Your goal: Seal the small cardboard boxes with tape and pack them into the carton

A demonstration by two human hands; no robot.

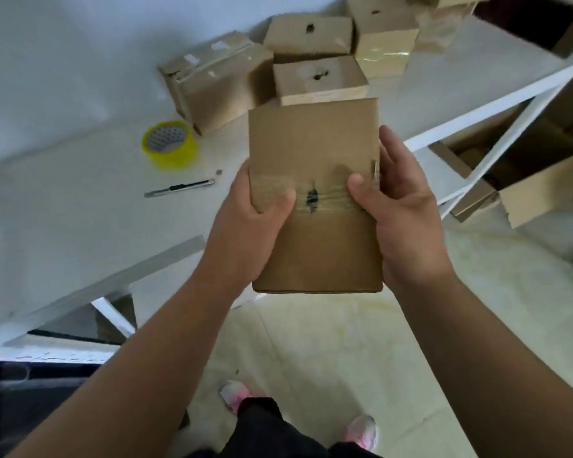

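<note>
Left hand (255, 223) and right hand (401, 219) clamp the small brown rectangular cardboard box (315, 140) mid-air, thumbs on its clear tape band (326, 197). Its long axis runs away from the person; the open brown carton (543, 193) lies right of the grip, nearer the right hand.

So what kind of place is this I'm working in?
Likely a small packing or stockroom area, though I can't be sure. Several small cardboard boxes sit grouped on a white table near a yellow tape roll and a utility knife, and an open carton stands off to the right.
</note>
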